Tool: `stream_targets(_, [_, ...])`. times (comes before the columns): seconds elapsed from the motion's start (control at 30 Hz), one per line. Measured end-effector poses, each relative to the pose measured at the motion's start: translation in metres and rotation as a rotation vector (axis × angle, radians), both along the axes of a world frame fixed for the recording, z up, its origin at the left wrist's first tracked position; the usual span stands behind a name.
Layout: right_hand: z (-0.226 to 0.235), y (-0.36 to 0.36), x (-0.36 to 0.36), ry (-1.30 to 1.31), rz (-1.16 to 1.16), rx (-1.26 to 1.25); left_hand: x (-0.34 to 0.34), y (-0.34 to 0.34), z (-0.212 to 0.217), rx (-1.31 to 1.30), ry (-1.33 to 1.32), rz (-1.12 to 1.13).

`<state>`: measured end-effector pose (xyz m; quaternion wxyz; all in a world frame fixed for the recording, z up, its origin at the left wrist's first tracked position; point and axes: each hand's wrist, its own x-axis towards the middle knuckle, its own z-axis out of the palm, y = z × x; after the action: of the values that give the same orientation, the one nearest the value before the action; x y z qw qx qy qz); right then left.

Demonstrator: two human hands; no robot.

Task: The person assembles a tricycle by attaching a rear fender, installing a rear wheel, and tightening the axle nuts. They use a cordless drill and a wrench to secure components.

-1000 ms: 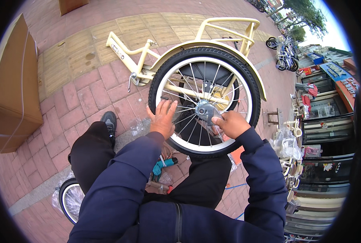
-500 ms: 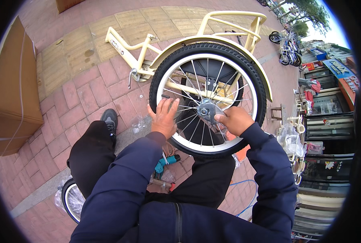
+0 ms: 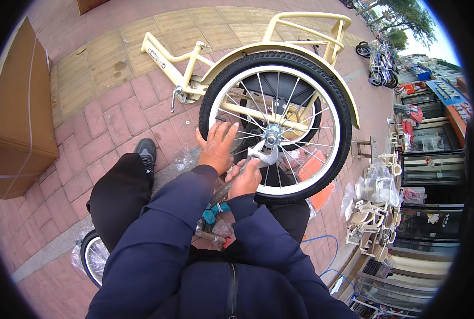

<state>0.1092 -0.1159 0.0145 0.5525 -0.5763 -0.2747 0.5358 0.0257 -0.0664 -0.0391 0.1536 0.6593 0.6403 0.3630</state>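
A spoked wheel (image 3: pixel 337 159) with a black tyre and silver rim sits in a cream cycle frame (image 3: pixel 165 66), which lies tipped over, with a cream mudguard (image 3: pixel 348 101) along the wheel's far side. My left hand (image 3: pixel 215 146) is closed over the wheel's near left edge, fingers across tyre and rim. In my right hand (image 3: pixel 246 179) is an adjustable wrench (image 3: pixel 266 154), its jaws just below the hub nut (image 3: pixel 271 139); I cannot tell whether they touch it. The wrench's handle slants to the lower left, partly hidden by my fingers.
A tall cardboard box (image 3: pixel 21 117) stands at the left. A teal power tool (image 3: pixel 211 213) lies between my legs. Another wheel (image 3: pixel 94 258), partly in plastic, is at lower left. Cream parts (image 3: pixel 372 223) and a blue hose (image 3: pixel 332 242) lie at the right, by shop fronts.
The wrench has come off the hub nut and swung round; its handle now points lower left. My right hand has moved left, near my left hand, which stays on the wheel.
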Motion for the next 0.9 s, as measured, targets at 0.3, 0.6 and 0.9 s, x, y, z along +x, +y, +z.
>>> stream_targets(0.3, [0.138,0.054,0.105,-1.311,0.86,-0.088,0.004,-0.004,0.007,-0.042,-0.034,-0.014])
stream_targets(0.6, [0.184,0.121,0.097,-1.806,1.232,-0.116,0.005,-0.003,0.005,-0.038,-0.038,-0.009])
stream_targets(0.9, [0.165,0.105,0.115,-1.745,1.11,-0.022,0.001,-0.004,0.007,-0.038,-0.026,-0.018])
